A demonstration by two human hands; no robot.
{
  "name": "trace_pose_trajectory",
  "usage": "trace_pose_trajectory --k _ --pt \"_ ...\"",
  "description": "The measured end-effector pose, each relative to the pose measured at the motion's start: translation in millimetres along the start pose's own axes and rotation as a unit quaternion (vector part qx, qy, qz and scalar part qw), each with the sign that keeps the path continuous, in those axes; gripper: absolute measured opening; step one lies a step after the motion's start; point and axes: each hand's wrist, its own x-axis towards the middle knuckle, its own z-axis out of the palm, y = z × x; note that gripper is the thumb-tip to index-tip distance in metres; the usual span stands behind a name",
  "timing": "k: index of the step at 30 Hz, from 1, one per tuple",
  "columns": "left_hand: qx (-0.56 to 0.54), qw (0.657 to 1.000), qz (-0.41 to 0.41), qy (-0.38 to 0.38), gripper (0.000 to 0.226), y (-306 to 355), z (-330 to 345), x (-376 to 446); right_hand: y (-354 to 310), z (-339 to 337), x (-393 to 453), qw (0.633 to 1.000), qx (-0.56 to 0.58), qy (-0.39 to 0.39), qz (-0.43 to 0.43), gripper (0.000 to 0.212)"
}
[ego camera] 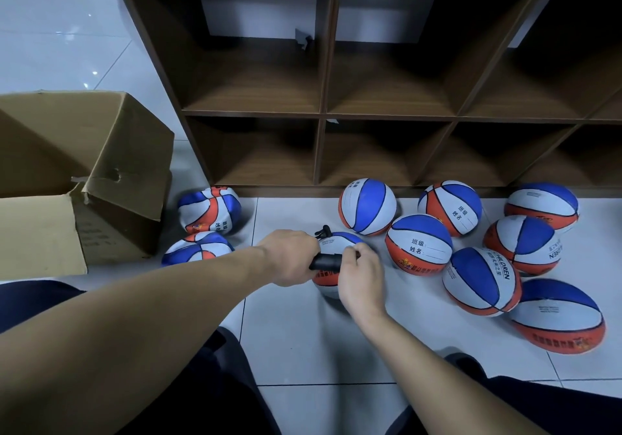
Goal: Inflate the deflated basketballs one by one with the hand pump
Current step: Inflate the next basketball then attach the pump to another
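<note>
A black hand pump (325, 261) lies across a blue, white and orange basketball (336, 242) on the floor tiles in front of me. My left hand (289, 255) grips the pump's handle end, with a black T-piece (322, 232) sticking out beyond the fist. My right hand (360, 274) grips the pump's barrel over the ball. Two deflated, crumpled basketballs (208, 210) (197, 249) lie to the left. Several round, full basketballs (419, 245) sit to the right.
An open cardboard box (84, 178) stands at the left. A dark wooden cubby shelf (319, 114) runs along the back, its compartments bare. My dark-trousered knees fill the bottom of the view, and a shoe (466, 365) shows at lower right.
</note>
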Motion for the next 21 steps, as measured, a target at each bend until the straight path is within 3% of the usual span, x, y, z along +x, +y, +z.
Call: trace_pose_trajectory --k 8,16,21 --pt "-0.012 1.000 0.007 0.004 0.021 -4.8 -2.0 0.9 4.8 -3.6 11.4 0.999 0.015 -0.034 0.024 0.026" --pt "-0.041 0.999 -0.026 -0.006 0.016 -38.2 -10.0 -3.5 18.4 -57.0 45.7 0.999 0.016 0.016 0.046 0.038" --pt "-0.059 0.998 -0.028 -0.002 0.018 -30.6 -9.1 -2.5 10.8 -56.9 47.7 0.998 0.023 0.051 0.041 0.035"
